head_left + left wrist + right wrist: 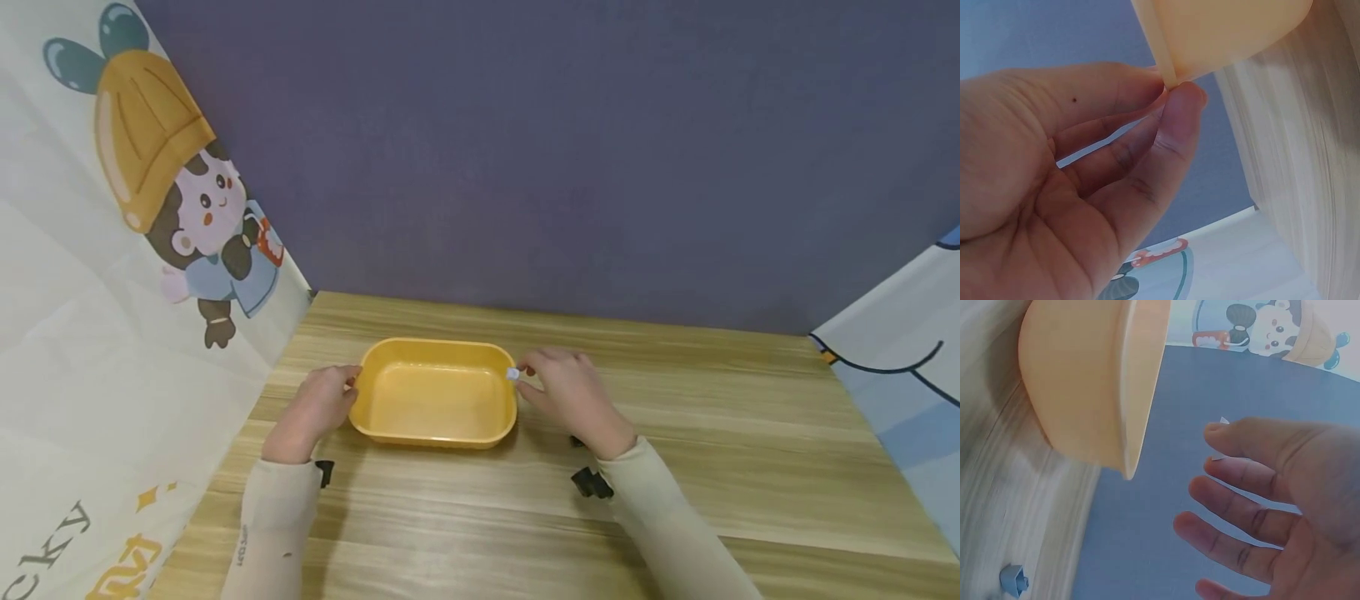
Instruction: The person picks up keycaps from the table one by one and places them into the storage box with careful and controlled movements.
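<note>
Yellow basin: we are seeing it sitting on the table, in the lower middle of the head view, a little left of centre, its hollow facing up.
White piece: we are holding this small scrap (513,374) over the right edge of the yellow basin (435,402) in the head view; its exact form is too small for us to tell.
Right hand: we are pinching the white piece between thumb and index finger of the right hand (573,393); the right wrist view is showing these fingers apart from the basin, the other fingers spreading loosely.
Left hand: we are gripping the basin's rim (1156,37) between thumb and fingertip of the left hand (318,404).
Step in hand: we are, in our judgement, steadying the basin on one side while bringing the white piece to the other.
Next move: it is probably calling for a small, level shift of the right hand towards the rim, the left pinch bracing so the basin is not sliding.
Dark pieces: we are noticing a pair (583,481) lying beside the right sleeve (667,517), lower right of centre, and another (326,472) beside the left sleeve (277,517).
Surroundings: the wood-grain table (750,400) is spreading across the lower frame, a blue-grey backdrop (555,167) rising behind.
</note>
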The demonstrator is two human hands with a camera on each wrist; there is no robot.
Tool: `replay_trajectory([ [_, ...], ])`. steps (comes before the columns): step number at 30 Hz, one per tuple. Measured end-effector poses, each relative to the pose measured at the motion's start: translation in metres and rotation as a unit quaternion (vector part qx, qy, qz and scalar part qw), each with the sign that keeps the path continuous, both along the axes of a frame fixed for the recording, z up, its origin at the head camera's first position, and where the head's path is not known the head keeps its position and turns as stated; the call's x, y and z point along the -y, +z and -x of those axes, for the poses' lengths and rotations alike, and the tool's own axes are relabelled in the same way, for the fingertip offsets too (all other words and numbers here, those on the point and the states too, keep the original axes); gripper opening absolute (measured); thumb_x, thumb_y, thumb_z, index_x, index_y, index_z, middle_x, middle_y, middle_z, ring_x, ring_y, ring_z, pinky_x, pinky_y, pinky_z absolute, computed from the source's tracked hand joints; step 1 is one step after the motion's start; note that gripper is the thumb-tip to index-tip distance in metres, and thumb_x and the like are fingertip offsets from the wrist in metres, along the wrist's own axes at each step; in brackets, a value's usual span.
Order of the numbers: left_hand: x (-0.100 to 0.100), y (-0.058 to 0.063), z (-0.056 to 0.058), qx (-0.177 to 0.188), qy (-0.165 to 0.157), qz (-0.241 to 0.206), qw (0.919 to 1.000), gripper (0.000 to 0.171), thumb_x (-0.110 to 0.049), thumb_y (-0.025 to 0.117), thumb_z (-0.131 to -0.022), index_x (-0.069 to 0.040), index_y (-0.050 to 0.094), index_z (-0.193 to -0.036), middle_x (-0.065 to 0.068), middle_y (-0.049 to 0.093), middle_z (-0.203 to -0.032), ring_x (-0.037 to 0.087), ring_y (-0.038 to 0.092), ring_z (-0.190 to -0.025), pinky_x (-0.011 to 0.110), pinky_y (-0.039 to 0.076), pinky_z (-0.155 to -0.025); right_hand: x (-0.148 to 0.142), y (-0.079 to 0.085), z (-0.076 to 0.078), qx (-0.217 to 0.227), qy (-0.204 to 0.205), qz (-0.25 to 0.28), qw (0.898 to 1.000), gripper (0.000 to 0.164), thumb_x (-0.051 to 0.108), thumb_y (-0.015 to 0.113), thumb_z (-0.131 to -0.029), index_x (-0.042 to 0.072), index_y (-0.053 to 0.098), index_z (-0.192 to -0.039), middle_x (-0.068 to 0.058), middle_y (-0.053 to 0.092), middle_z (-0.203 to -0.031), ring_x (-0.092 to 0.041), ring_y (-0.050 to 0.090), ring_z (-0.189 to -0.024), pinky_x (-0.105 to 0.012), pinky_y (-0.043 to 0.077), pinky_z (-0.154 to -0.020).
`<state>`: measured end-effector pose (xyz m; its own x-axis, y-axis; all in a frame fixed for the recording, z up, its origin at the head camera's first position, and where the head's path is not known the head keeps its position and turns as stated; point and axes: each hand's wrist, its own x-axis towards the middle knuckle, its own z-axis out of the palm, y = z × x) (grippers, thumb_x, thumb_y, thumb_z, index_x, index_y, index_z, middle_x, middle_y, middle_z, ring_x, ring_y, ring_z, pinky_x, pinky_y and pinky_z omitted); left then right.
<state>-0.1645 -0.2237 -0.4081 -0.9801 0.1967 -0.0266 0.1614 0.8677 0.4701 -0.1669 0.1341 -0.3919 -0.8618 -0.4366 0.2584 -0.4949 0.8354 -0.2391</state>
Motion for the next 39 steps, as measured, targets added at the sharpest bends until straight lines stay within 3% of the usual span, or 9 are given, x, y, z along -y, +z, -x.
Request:
replay_trajectory([
  [10, -0.001, -0.001, 0.000, -0.005, -0.001, 0.000, 1.0000, 0.037, 0.007, 0.059, -0.092, 0.014, 0.059, -0.128, 0.029, 0.066, -0.111, 0.040, 0.065, -0.100, 0.049, 0.055, -0.082, 0.006, 0.002, -0.001, 0.017, 0.004, 0.012, 1.000, 0.029, 0.036, 0.071, -0.094, 0.015, 0.071, -0.114, 0.001, 0.069, -0.100, -0.019, 0.063, -0.091, -0.052, 0.045, -0.089],
  [18, -0.001, 0.001, -0.001, -0.003, 0.001, -0.002, 1.0000, 0.037, 0.007, 0.059, -0.092, 0.014, 0.059, -0.128, 0.030, 0.066, -0.111, 0.042, 0.065, -0.101, 0.050, 0.054, -0.083, -0.003, 0.001, 0.001, 0.009, -0.007, 0.025, 1.000, 0.033, 0.025, 0.077, -0.090, 0.011, 0.070, -0.120, -0.003, 0.070, -0.101, -0.024, 0.066, -0.090, -0.057, 0.046, -0.089],
  [28, -0.002, -0.001, -0.001, -0.007, 0.001, -0.003, 1.0000, 0.037, 0.007, 0.059, -0.092, 0.014, 0.059, -0.128, 0.030, 0.065, -0.113, 0.042, 0.065, -0.102, 0.049, 0.055, -0.082, -0.049, -0.004, 0.007, 0.031, -0.042, 0.013, 0.999, 0.027, 0.022, 0.073, -0.093, 0.009, 0.070, -0.117, -0.006, 0.070, -0.103, -0.027, 0.066, -0.091, -0.063, 0.044, -0.086],
  [39, -0.002, 0.001, -0.002, -0.011, 0.002, -0.003, 0.9999, 0.037, 0.007, 0.060, -0.091, 0.013, 0.060, -0.128, 0.029, 0.066, -0.112, 0.039, 0.065, -0.098, 0.049, 0.055, -0.081, -0.105, -0.028, 0.008, 0.027, -0.082, -0.019, 0.996, 0.025, 0.014, 0.073, -0.091, 0.002, 0.070, -0.112, -0.015, 0.070, -0.103, -0.029, 0.067, -0.079, -0.061, 0.049, -0.077],
])
